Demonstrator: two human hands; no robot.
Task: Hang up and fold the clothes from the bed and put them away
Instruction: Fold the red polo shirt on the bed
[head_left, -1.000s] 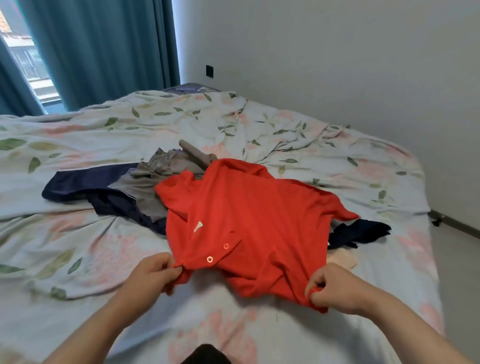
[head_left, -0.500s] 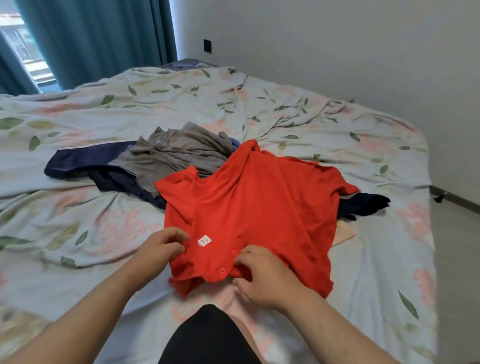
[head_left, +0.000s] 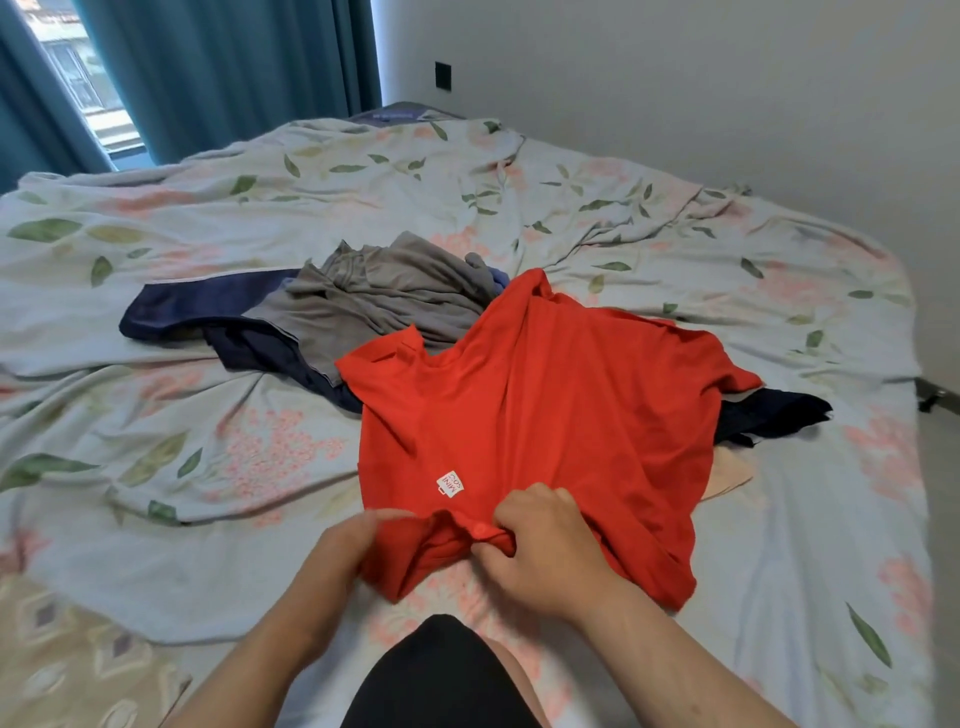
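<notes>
A person leans in at the near edge of a bed (head_left: 810, 597), one leg in black shorts (head_left: 441, 675) showing at the bottom; both bare forearms reach forward over the covers. The left hand (head_left: 353, 540) pinches the near hem of a red shirt (head_left: 530, 415), fingers curled over the cloth; the right hand (head_left: 540, 545), just beside it, clutches a bunched fold of the same hem, close to a small red snap (head_left: 480, 529). The red shirt lies spread on the bed in front of the person, with a white label (head_left: 451, 483) showing just beyond the hands; its far end rides up over other clothes.

A beige cloth (head_left: 727, 475) peeks out from under the shirt's right edge; beyond that a dark garment (head_left: 774, 413) sticks out on the same side. To the left, a crumpled grey garment (head_left: 374, 296) lies partly under the shirt's far corner and on top of a navy garment (head_left: 202, 319) that stretches away leftward.

All of this rests on a rumpled floral bedspread (head_left: 260, 208) in pale blue with pink blooms and green leaves; a patterned sheet (head_left: 67, 660) shows at the near left corner. Behind the bed hang teal curtains (head_left: 234, 67) beside a window (head_left: 78, 78); a pale wall (head_left: 675, 78) carries a small black socket (head_left: 442, 75).
</notes>
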